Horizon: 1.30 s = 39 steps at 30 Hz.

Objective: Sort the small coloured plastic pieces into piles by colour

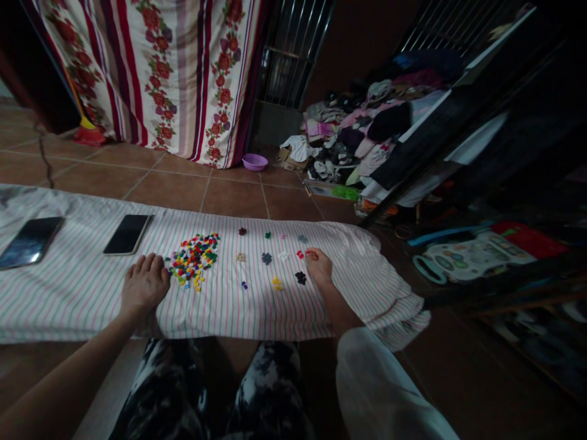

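My left hand (145, 282) lies flat on the striped cloth, fingers stretched out, beside a heap of tiny mixed-colour plastic pieces (192, 260). Its fingertips are close to the heap's left edge. My right hand (320, 266) is closed in a pinch, with a small red piece at its fingertips, just right of a little red group (300, 254). Around it lie small groups sorted by colour: black (300, 278), white (283, 256), dark grey (266, 258), yellow (276, 283), light grey (302, 239), pink (282, 236), green (268, 234), brown (242, 231), beige (241, 257) and blue (244, 285).
Two phones, one dark-screened (128, 234) and one larger (32, 242), lie left on the striped cloth (220, 318). Beyond are a tiled floor, a purple basin (254, 162), a floral curtain (183, 79) and a clothes pile (358, 128). A red broom (89, 133) leans at far left.
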Each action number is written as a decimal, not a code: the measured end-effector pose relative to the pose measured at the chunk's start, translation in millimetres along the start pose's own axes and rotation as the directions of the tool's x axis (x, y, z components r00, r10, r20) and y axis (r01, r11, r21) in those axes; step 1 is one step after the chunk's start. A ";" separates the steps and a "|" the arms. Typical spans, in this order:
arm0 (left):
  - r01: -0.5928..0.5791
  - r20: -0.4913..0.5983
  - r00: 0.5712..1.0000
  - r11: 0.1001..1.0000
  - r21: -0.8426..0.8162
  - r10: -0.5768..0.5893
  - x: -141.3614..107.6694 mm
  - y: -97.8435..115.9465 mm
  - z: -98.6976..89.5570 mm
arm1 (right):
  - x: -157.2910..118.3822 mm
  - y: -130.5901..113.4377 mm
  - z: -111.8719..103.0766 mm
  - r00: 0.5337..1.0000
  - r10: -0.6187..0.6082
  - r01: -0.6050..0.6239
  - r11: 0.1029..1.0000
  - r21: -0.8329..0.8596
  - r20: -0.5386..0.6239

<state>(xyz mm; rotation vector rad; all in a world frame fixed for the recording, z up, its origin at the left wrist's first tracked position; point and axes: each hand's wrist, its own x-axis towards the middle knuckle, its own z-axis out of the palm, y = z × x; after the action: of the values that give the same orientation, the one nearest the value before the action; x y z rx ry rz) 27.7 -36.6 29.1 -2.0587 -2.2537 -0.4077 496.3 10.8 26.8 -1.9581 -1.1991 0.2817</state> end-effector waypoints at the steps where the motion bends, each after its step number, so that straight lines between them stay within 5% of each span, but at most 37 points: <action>1: -0.002 -0.001 1.000 1.000 0.007 0.002 0.2 -0.3 0.5 | 2.7 1.8 1.0 1.000 0.010 -0.010 1.000 0.002 0.008; 19: -0.015 -0.021 1.000 0.999 0.032 0.016 0.7 0.0 1.6 | 18.3 16.3 19.6 0.986 0.027 -0.023 0.999 -0.028 0.166; 24: -0.019 -0.038 0.999 0.999 0.051 0.021 0.9 -1.7 5.0 | 20.0 14.2 18.5 0.969 -0.038 0.059 0.995 -0.079 0.244; 31: -0.010 -0.030 0.999 0.999 0.047 0.012 1.4 -3.3 7.0 | 15.4 9.7 15.8 0.967 -0.157 0.197 0.961 -0.195 0.200; 39: -0.024 -0.054 0.998 1.000 0.015 0.025 1.4 -4.3 9.0 | 16.1 10.2 14.7 0.966 -0.178 0.218 0.952 -0.217 0.189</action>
<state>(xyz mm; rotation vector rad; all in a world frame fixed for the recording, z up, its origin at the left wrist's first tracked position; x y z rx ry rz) 24.6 -33.4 20.1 -2.0409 -2.1923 -0.4393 503.2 29.4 13.1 -2.0248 -1.5906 0.2092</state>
